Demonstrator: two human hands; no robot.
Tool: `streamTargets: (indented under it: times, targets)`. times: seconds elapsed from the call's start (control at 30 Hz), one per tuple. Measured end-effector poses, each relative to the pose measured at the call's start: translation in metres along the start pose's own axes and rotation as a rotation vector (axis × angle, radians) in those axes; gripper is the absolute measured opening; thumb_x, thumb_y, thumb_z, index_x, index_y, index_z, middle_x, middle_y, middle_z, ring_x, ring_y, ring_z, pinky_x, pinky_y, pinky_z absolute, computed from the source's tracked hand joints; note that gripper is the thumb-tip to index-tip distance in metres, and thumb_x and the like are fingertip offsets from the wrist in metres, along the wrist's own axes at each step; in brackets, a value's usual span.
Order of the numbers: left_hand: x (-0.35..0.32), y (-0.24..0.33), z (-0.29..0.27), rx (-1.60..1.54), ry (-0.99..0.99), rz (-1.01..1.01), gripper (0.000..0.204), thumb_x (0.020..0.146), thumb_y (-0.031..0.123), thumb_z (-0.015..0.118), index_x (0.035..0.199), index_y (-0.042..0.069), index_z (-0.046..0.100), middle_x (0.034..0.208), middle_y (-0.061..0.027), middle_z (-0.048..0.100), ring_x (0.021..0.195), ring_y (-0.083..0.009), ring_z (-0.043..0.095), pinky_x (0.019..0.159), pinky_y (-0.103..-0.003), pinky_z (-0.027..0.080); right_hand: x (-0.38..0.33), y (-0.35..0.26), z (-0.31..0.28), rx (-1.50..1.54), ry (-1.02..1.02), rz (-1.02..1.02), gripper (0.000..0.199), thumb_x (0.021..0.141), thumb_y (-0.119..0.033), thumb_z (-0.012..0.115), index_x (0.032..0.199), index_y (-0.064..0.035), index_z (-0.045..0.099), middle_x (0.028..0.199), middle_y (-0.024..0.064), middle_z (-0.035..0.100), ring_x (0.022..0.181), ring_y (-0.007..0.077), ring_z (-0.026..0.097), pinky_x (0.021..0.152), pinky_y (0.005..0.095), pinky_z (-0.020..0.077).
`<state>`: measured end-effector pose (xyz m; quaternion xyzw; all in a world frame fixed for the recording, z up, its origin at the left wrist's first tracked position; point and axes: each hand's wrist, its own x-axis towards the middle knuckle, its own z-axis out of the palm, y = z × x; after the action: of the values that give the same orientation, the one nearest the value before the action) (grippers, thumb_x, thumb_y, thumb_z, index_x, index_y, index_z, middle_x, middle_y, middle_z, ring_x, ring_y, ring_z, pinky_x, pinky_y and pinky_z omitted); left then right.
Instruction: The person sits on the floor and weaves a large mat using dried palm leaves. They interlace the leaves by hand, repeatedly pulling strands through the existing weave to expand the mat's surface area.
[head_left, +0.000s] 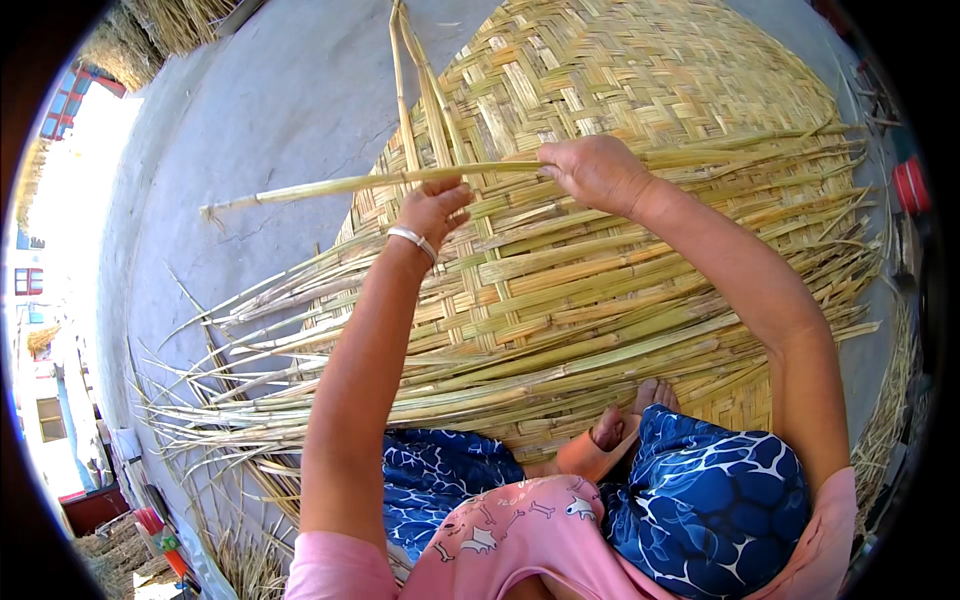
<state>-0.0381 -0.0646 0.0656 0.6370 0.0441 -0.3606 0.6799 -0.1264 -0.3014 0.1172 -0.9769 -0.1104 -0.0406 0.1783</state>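
A large woven reed mat [640, 90] lies on the grey concrete ground, with many loose reed strips [600, 310] fanning out from its near part. My left hand [432, 208], wearing a silver bangle, pinches a long pale reed strip [330, 185] that runs horizontally to the left beyond the mat. My right hand [597, 170] grips the same strip further right, pressed down against the weave. Several upright strips [415, 90] cross under the held one. My feet [630, 415] rest on the mat's near edge.
Grey concrete ground [260, 110] lies left of the mat. Dry reed bundles [175, 20] sit at the upper left and more loose reeds [245, 565] at the lower left. A red object [910, 185] is at the right edge. Buildings show at far left.
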Motion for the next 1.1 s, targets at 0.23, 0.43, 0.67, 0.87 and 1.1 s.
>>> streamTargets:
  times: [0.23,0.43,0.67,0.87,1.1]
  targets:
    - [0.11,0.021,-0.024,0.487,0.284,-0.021,0.035,0.077,0.016,0.065,0.107,-0.002,0.062,0.088,-0.0108,0.063,0.077,-0.0209,0.062,0.068,-0.033,0.051,0.012,0.019,0.039,0.189,0.21,0.134,0.013,0.085,-0.018,0.057,0.086,-0.005,0.055,0.067,0.0192,0.057,0.064,0.0388,0.056,0.057,0.0475,0.0434]
    - [0.169,0.035,-0.015,0.834,0.347,-0.163,0.035,0.071,0.019,0.069,0.095,-0.005,0.065,0.09,-0.0155,0.066,0.083,-0.0228,0.065,0.072,-0.034,0.052,0.014,0.031,0.072,0.544,0.19,0.409,0.014,0.085,-0.013,0.057,0.094,-0.0029,0.056,0.069,0.0212,0.057,0.064,0.0387,0.056,0.058,0.0433,0.0441]
    - [0.171,0.049,-0.03,0.264,0.27,-0.059,0.013,0.08,0.013,0.067,0.083,0.002,0.061,0.07,-0.0076,0.06,0.056,-0.0203,0.058,0.047,-0.033,0.047,0.014,0.022,0.088,0.802,0.125,0.543,0.018,0.087,-0.008,0.054,0.102,0.0009,0.056,0.071,0.0175,0.061,0.062,0.0237,0.066,0.058,0.0352,0.0495]
    - [0.179,0.083,-0.029,-0.545,0.126,0.131,0.02,0.088,0.021,0.059,0.089,0.001,0.057,0.077,-0.0098,0.062,0.069,-0.0249,0.062,0.063,-0.038,0.052,0.015,0.025,0.111,0.769,0.097,0.581,0.012,0.087,-0.009,0.053,0.095,0.001,0.054,0.068,0.0164,0.059,0.062,0.0259,0.064,0.057,0.0383,0.0473]
    - [0.186,0.066,-0.042,-0.407,0.103,-0.067,0.028,0.087,0.026,0.063,0.092,-0.001,0.058,0.079,-0.0123,0.064,0.067,-0.023,0.063,0.062,-0.037,0.054,0.015,0.019,0.108,0.587,0.131,0.39,0.013,0.086,-0.011,0.054,0.095,-0.001,0.055,0.082,0.0198,0.06,0.075,0.0376,0.058,0.064,0.0432,0.0444]
